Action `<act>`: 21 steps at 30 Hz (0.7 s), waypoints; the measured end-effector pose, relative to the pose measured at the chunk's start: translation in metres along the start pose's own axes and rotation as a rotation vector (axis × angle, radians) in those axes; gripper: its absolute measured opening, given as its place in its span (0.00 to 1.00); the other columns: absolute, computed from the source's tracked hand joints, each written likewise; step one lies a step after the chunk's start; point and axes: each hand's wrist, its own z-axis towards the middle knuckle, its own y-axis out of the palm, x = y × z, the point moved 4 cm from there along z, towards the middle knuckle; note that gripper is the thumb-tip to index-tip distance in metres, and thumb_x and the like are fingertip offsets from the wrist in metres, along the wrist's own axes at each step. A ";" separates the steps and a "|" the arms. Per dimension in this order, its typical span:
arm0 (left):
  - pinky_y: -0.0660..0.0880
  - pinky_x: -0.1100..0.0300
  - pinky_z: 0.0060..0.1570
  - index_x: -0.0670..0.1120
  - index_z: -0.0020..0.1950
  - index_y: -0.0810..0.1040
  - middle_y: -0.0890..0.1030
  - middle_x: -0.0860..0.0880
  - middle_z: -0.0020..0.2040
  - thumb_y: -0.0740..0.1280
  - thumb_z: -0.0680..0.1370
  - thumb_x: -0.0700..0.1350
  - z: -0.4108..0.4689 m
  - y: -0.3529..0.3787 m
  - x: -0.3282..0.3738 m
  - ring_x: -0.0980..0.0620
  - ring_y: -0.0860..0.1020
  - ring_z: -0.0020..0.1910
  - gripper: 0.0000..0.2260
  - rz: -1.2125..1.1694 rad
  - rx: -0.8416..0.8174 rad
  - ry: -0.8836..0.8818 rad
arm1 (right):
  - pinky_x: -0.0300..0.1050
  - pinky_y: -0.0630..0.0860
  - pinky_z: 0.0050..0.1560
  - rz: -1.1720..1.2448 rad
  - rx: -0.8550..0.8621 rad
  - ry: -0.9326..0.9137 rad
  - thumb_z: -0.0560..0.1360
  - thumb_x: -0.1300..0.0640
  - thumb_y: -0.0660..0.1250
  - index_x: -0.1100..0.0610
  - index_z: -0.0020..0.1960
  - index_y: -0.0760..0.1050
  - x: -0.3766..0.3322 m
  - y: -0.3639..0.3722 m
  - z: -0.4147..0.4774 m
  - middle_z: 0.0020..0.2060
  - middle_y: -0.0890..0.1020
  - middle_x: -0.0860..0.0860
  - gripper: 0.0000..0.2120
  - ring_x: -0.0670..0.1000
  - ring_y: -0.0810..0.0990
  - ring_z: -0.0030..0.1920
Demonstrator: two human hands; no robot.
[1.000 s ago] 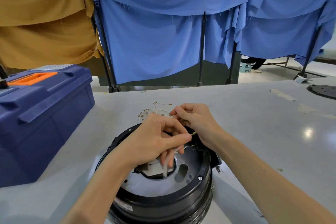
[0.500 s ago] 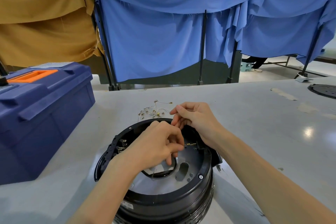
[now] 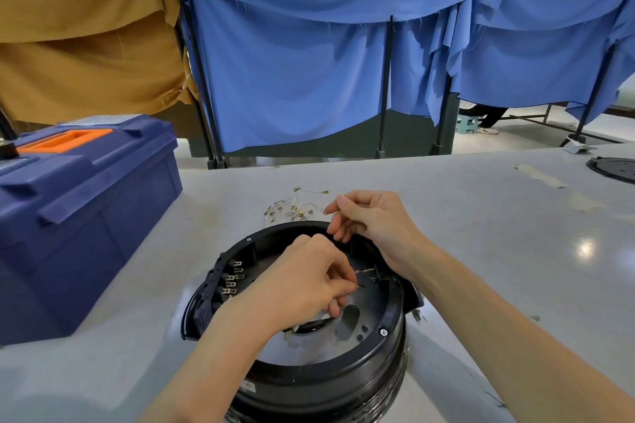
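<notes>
hands: left hand (image 3: 302,282), right hand (image 3: 374,225), both bare | forearms: bare (wrists too), slender

Round housing (image 3: 326,388) on table (image 3: 481,233) ctr, toolbox (image 3: 86,216) to L, loose wires (image 3: 295,209) just behind, disc (image 3: 615,170) far R

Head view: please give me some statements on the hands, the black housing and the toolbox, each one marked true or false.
The left hand pinches a small metal terminal over the round black housing. True.
The blue toolbox stands open. False: its lid is closed.
Loose wires lie on the table beyond the housing. True.
The right hand lies flat on the table. False: it is at the housing's far rim, fingers curled.
</notes>
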 end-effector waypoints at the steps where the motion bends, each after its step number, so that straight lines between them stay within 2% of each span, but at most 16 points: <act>1: 0.81 0.62 0.39 0.45 0.43 0.82 0.84 0.49 0.32 0.68 0.77 0.40 0.000 0.001 0.001 0.55 0.82 0.29 0.04 0.022 0.006 0.000 | 0.39 0.76 0.34 -0.002 0.000 -0.001 0.82 0.64 0.59 0.70 0.49 0.79 0.000 0.000 0.000 0.31 0.81 0.57 0.12 0.50 0.78 0.30; 6: 0.81 0.55 0.42 0.48 0.41 0.79 0.83 0.53 0.32 0.66 0.76 0.42 -0.002 0.003 0.002 0.57 0.80 0.28 0.05 0.045 0.022 0.001 | 0.40 0.76 0.35 -0.007 -0.002 -0.007 0.82 0.63 0.59 0.69 0.48 0.79 0.001 -0.001 0.000 0.31 0.81 0.57 0.12 0.50 0.79 0.31; 11: 0.77 0.63 0.33 0.49 0.41 0.79 0.80 0.53 0.28 0.70 0.76 0.44 -0.002 0.002 0.004 0.61 0.74 0.22 0.05 0.009 0.052 0.011 | 0.40 0.77 0.35 0.029 0.003 -0.008 0.82 0.63 0.60 0.69 0.48 0.79 0.002 -0.002 0.000 0.32 0.82 0.57 0.12 0.51 0.79 0.31; 15: 0.77 0.62 0.32 0.48 0.40 0.79 0.81 0.50 0.29 0.70 0.77 0.43 -0.002 0.003 0.003 0.58 0.74 0.21 0.06 -0.015 0.073 0.005 | 0.43 0.80 0.40 0.100 0.058 -0.038 0.81 0.65 0.61 0.71 0.50 0.79 0.003 -0.004 0.000 0.37 0.83 0.61 0.10 0.54 0.82 0.35; 18: 0.79 0.60 0.33 0.47 0.40 0.80 0.81 0.49 0.29 0.69 0.78 0.44 -0.003 0.003 0.003 0.57 0.75 0.21 0.06 -0.003 0.088 0.000 | 0.43 0.79 0.49 -0.023 0.140 -0.066 0.79 0.66 0.64 0.64 0.51 0.81 0.004 -0.009 0.002 0.42 0.86 0.57 0.08 0.53 0.84 0.43; 21: 0.75 0.64 0.30 0.46 0.41 0.82 0.82 0.49 0.29 0.69 0.77 0.45 -0.004 0.004 0.001 0.61 0.72 0.19 0.06 0.008 0.084 -0.021 | 0.39 0.78 0.55 -0.232 0.073 0.010 0.77 0.65 0.67 0.59 0.51 0.83 0.011 -0.012 0.002 0.45 0.86 0.52 0.07 0.48 0.84 0.49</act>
